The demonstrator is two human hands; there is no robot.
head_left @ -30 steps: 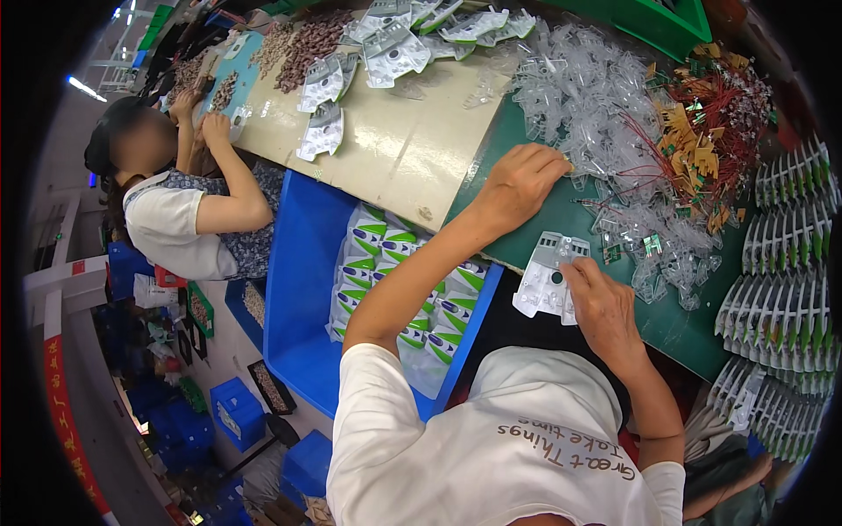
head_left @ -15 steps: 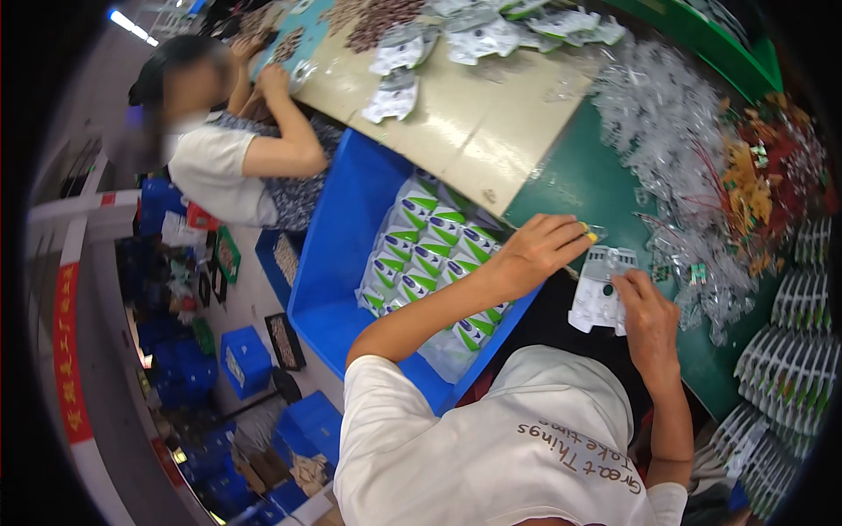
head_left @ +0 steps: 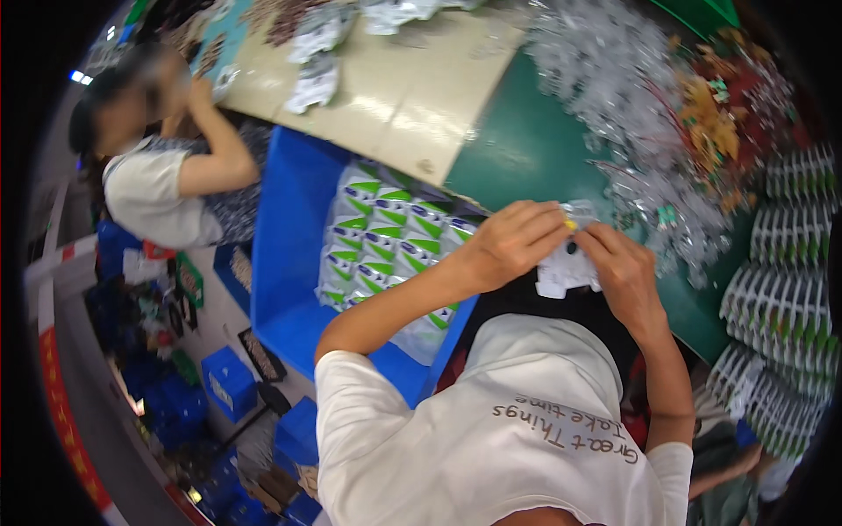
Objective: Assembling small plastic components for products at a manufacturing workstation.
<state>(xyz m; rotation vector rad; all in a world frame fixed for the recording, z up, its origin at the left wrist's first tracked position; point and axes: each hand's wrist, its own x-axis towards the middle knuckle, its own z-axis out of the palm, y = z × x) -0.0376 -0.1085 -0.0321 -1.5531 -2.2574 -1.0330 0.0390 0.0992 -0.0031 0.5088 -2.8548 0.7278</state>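
My left hand [head_left: 517, 244] pinches a small piece with a yellow spot [head_left: 570, 225], over the top end of a white moulded plastic housing [head_left: 561, 273]. What exactly this piece is, I cannot make out. The housing has a dark round hole and is partly covered by my fingers. My right hand [head_left: 621, 270] grips the housing's right side, its fingertips almost meeting those of the left. Both hands are above the near edge of the green table mat [head_left: 517, 145]. Left of them, a blue crate [head_left: 285, 223] contains rows of white-and-green packaged items [head_left: 377, 241].
Clear plastic parts [head_left: 605, 70] are heaped on the mat, beside orange and red wires [head_left: 706, 118]. Stacked white-and-green pieces [head_left: 772, 307] line the right side. More white housings [head_left: 316, 79] lie on the beige tabletop [head_left: 412, 96]. Another person [head_left: 167, 167] works at far left.
My left hand has brought the small piece onto the housing's top end. The right hand has slid up the housing, so both hands now meet there. The whole view has shifted.
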